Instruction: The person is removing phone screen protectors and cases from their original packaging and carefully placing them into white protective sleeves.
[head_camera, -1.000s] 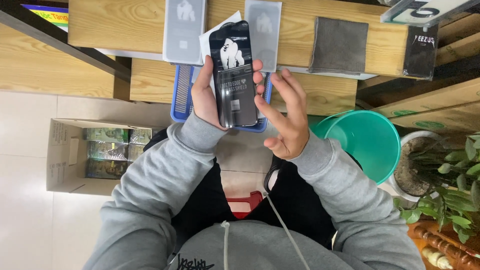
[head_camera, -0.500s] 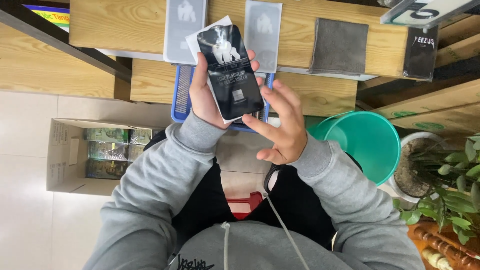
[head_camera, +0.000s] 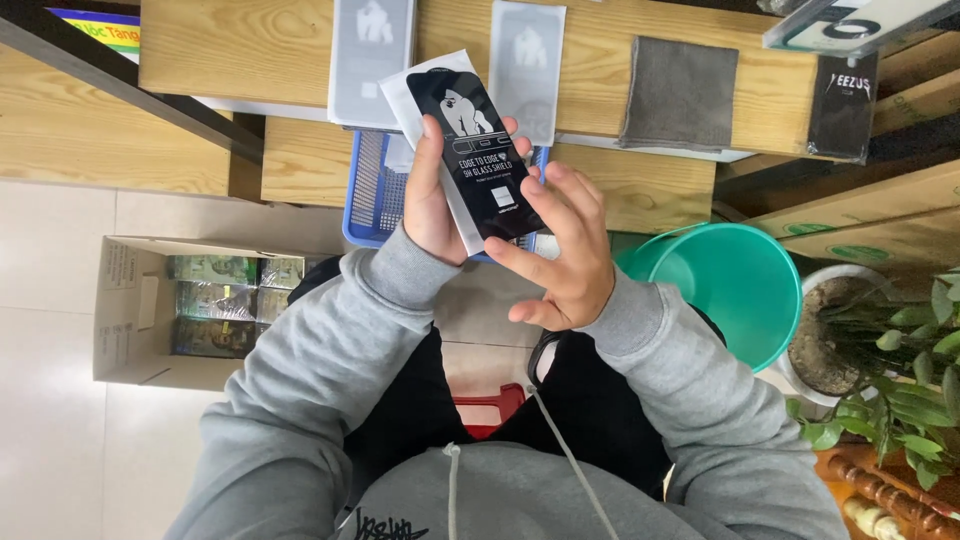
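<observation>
My left hand (head_camera: 432, 205) grips a flat black packet (head_camera: 477, 150) with a white sleeve (head_camera: 425, 85) showing behind it, held tilted above a blue mesh basket (head_camera: 372, 190). The fingers wrap its left edge and top. My right hand (head_camera: 562, 250) is beside the packet's lower right edge, fingers spread and touching its side. Both arms wear grey sleeves.
On the wooden bench (head_camera: 240, 50) lie two pale flat packets (head_camera: 370, 55), a grey cloth (head_camera: 678, 95) and a dark packet (head_camera: 842, 105). A teal bucket (head_camera: 730, 290) and a potted plant (head_camera: 900, 370) stand at right. A cardboard box (head_camera: 130, 310) of packs sits at left.
The packet has tilted leftward at its top and the white sleeve has slid out behind it. My right hand has shifted lower along the packet's right edge.
</observation>
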